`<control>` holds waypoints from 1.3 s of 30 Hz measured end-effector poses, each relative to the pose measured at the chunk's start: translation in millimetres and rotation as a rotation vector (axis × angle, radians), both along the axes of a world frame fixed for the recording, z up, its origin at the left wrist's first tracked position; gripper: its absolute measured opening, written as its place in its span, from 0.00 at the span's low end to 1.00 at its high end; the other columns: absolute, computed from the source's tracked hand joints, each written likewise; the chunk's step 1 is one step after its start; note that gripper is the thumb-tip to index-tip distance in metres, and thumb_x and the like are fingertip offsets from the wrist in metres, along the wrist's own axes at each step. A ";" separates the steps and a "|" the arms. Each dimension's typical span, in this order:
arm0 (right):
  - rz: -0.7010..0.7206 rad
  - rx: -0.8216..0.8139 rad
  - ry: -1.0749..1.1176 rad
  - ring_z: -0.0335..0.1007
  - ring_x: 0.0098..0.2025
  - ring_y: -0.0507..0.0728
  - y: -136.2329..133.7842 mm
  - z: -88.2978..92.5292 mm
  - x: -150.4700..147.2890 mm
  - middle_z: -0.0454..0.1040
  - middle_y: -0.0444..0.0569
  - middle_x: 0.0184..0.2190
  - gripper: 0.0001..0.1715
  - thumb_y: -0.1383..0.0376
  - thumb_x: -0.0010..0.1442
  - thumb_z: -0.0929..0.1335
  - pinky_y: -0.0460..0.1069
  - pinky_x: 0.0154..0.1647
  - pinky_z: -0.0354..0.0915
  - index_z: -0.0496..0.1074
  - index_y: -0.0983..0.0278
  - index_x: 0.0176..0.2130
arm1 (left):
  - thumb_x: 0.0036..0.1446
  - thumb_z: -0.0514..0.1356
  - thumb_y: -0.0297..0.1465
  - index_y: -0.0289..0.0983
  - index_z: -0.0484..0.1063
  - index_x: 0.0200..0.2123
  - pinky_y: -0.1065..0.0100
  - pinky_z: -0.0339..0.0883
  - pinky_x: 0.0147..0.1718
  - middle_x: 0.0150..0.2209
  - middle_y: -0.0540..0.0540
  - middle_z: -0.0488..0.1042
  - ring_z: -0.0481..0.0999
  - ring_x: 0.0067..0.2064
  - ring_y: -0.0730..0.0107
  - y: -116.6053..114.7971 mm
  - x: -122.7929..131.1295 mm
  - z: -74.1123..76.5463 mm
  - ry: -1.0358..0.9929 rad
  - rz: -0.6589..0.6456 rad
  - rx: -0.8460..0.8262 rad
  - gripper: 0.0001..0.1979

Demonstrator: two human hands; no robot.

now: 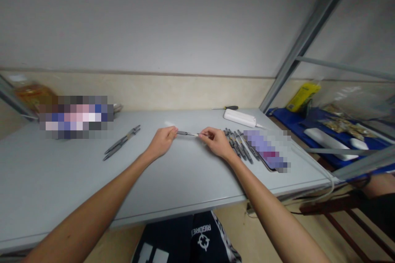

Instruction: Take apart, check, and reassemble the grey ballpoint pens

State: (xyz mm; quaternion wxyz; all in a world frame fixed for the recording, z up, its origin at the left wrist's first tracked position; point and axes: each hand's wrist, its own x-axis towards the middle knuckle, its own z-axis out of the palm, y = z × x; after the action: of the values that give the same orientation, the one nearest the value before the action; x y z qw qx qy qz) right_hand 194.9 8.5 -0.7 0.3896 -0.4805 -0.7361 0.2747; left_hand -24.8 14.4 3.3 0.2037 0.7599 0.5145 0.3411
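Between my two hands a slim grey pen part (187, 133) lies nearly level above the table. My left hand (163, 141) pinches its left end. My right hand (216, 141) is closed by its thin metallic right end, fingers pinched on a small dark part. Several grey pens (243, 146) lie side by side just right of my right hand. Left of my left hand, grey pens (121, 143) lie slanted close together.
A white power strip (240, 118) and a screwdriver (231, 107) lie at the back. A blurred-out flat object (267, 150) is right of the pens. A metal frame (296, 49) rises at the right; a person's arm (381, 184) shows beyond it.
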 end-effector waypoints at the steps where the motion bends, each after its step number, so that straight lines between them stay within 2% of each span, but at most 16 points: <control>1: 0.009 0.008 0.047 0.64 0.26 0.50 0.7 -0.8 0.0 0.71 0.43 0.24 0.14 0.58 0.53 0.67 0.43 0.27 0.57 0.71 0.67 0.33 | 0.59 0.44 0.40 0.38 0.57 0.20 0.70 0.51 0.24 0.18 0.53 0.59 0.59 0.22 0.73 0.1 -0.3 0.1 0.001 0.002 0.000 0.19; 4: 0.019 0.002 0.135 0.66 0.28 0.50 1.8 -1.8 0.1 0.71 0.43 0.27 0.17 0.57 0.51 0.68 0.43 0.29 0.59 0.70 0.67 0.38 | 0.59 0.43 0.41 0.38 0.57 0.20 0.70 0.51 0.24 0.18 0.53 0.59 0.59 0.22 0.72 0.4 -0.8 0.0 0.005 0.009 -0.001 0.19; 7: 0.006 -0.065 0.051 0.61 0.23 0.49 1.2 -0.1 0.6 0.67 0.42 0.19 0.22 0.53 0.58 0.62 0.44 0.27 0.58 0.72 0.67 0.28 | 0.59 0.43 0.41 0.38 0.58 0.20 0.70 0.51 0.24 0.18 0.53 0.59 0.59 0.23 0.72 0.8 -0.9 -0.4 0.004 0.015 -0.002 0.19; 9: 0.015 -0.091 0.011 0.59 0.21 0.49 0.9 1.3 1.1 0.65 0.42 0.17 0.25 0.53 0.59 0.60 0.44 0.26 0.57 0.71 0.67 0.23 | 0.59 0.43 0.41 0.38 0.57 0.20 0.70 0.51 0.24 0.18 0.53 0.60 0.58 0.23 0.72 1.0 -0.9 -0.6 -0.001 0.017 -0.005 0.19; 12: 0.032 -0.061 0.097 0.64 0.25 0.50 1.6 1.7 1.4 0.71 0.44 0.24 0.16 0.56 0.53 0.66 0.44 0.29 0.60 0.73 0.67 0.32 | 0.59 0.44 0.41 0.38 0.57 0.20 0.70 0.51 0.25 0.18 0.53 0.60 0.59 0.23 0.72 1.3 -1.0 -0.9 -0.012 0.023 -0.005 0.19; 15: 0.018 -0.049 0.191 0.66 0.27 0.50 2.3 1.3 1.4 0.73 0.46 0.29 0.19 0.56 0.51 0.68 0.44 0.30 0.61 0.71 0.67 0.39 | 0.59 0.43 0.41 0.39 0.56 0.20 0.70 0.51 0.25 0.18 0.53 0.60 0.59 0.23 0.72 1.2 -1.2 -0.7 -0.021 0.030 0.002 0.18; 18: 0.003 -0.131 0.140 0.60 0.21 0.49 2.1 2.3 1.7 0.68 0.44 0.20 0.22 0.52 0.57 0.62 0.44 0.26 0.59 0.72 0.68 0.28 | 0.59 0.43 0.41 0.38 0.56 0.20 0.70 0.50 0.25 0.18 0.53 0.60 0.59 0.23 0.72 0.9 -1.3 -0.2 -0.017 0.029 0.002 0.18; 20: 0.013 -0.146 0.127 0.60 0.21 0.49 2.0 3.1 2.1 0.66 0.43 0.18 0.23 0.53 0.58 0.61 0.45 0.26 0.59 0.70 0.67 0.24 | 0.59 0.43 0.41 0.38 0.56 0.20 0.70 0.50 0.25 0.18 0.53 0.60 0.59 0.23 0.72 0.8 -1.5 0.0 -0.012 0.027 0.005 0.19; 22: 0.021 -0.104 0.182 0.63 0.25 0.50 2.3 3.4 2.4 0.69 0.44 0.22 0.18 0.54 0.53 0.66 0.45 0.29 0.60 0.71 0.67 0.29 | 0.59 0.43 0.41 0.38 0.56 0.20 0.70 0.50 0.25 0.18 0.53 0.60 0.59 0.23 0.72 1.0 -1.7 -0.2 -0.008 0.029 0.009 0.19; 25: 0.001 -0.082 0.266 0.66 0.28 0.51 2.8 3.3 2.7 0.72 0.47 0.29 0.20 0.55 0.49 0.68 0.44 0.28 0.60 0.70 0.67 0.39 | 0.59 0.43 0.41 0.38 0.56 0.20 0.70 0.50 0.24 0.18 0.53 0.60 0.59 0.22 0.72 1.0 -1.9 -0.6 -0.016 0.042 0.012 0.19; 27: -0.004 -0.137 0.282 0.63 0.25 0.50 2.9 3.0 2.7 0.72 0.47 0.27 0.20 0.53 0.52 0.66 0.44 0.25 0.58 0.71 0.67 0.37 | 0.59 0.43 0.41 0.38 0.56 0.19 0.70 0.50 0.24 0.18 0.53 0.59 0.59 0.22 0.72 0.9 -1.8 -0.6 -0.025 0.046 0.012 0.19; 29: 0.011 -0.191 0.283 0.60 0.21 0.49 3.2 2.1 2.7 0.70 0.45 0.22 0.20 0.52 0.54 0.64 0.44 0.22 0.56 0.72 0.68 0.30 | 0.59 0.44 0.41 0.38 0.56 0.19 0.70 0.50 0.24 0.17 0.53 0.59 0.58 0.22 0.73 0.9 -1.7 -0.7 -0.028 0.041 0.016 0.19; 31: 0.021 -0.199 0.298 0.58 0.20 0.48 4.2 0.5 2.9 0.69 0.44 0.20 0.19 0.53 0.53 0.66 0.44 0.22 0.55 0.72 0.67 0.27 | 0.58 0.44 0.41 0.38 0.57 0.19 0.70 0.49 0.24 0.17 0.53 0.58 0.58 0.22 0.73 1.1 -1.4 -0.9 -0.028 0.042 0.022 0.19; 35: -0.027 -0.101 0.337 0.61 0.24 0.50 7.4 -3.3 4.0 0.72 0.46 0.26 0.14 0.58 0.48 0.70 0.45 0.24 0.58 0.74 0.66 0.33 | 0.58 0.44 0.42 0.38 0.57 0.18 0.70 0.48 0.23 0.17 0.53 0.57 0.56 0.21 0.74 1.7 -0.2 -1.4 -0.050 0.079 -0.002 0.20; 39: -0.058 -0.023 0.362 0.65 0.30 0.52 10.5 -5.8 6.3 0.73 0.48 0.31 0.11 0.62 0.47 0.70 0.46 0.28 0.61 0.74 0.64 0.32 | 0.57 0.44 0.44 0.39 0.53 0.16 0.70 0.46 0.22 0.16 0.54 0.53 0.53 0.20 0.74 3.1 -1.0 -2.0 -0.098 0.097 -0.057 0.22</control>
State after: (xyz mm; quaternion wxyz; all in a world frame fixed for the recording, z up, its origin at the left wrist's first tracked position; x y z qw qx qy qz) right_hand 201.1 19.0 -6.5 0.5178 -0.4488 -0.6366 0.3538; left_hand -25.8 17.4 1.3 0.2333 0.7103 0.5496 0.3728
